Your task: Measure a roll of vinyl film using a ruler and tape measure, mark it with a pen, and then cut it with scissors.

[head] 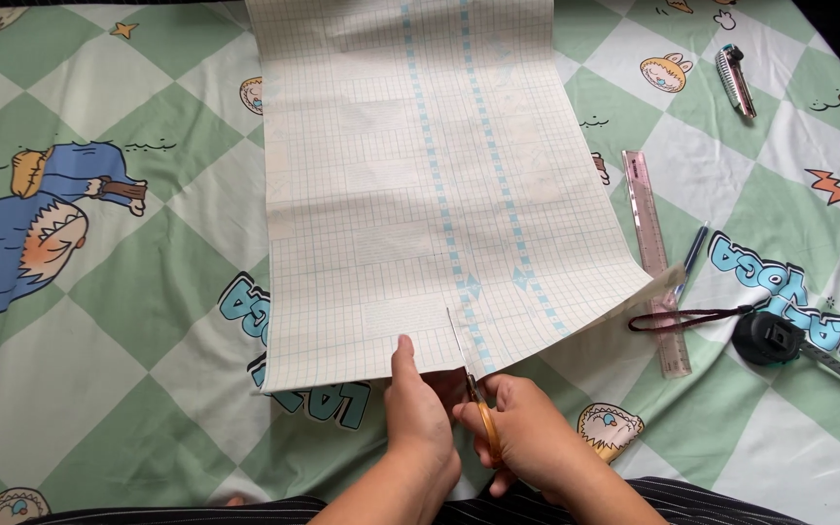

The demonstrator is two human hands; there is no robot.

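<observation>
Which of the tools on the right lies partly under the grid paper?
The pink ruler: the paper's lifted corner overlaps its middle. The pen, tape measure and utility knife lie clear of the sheet.
</observation>
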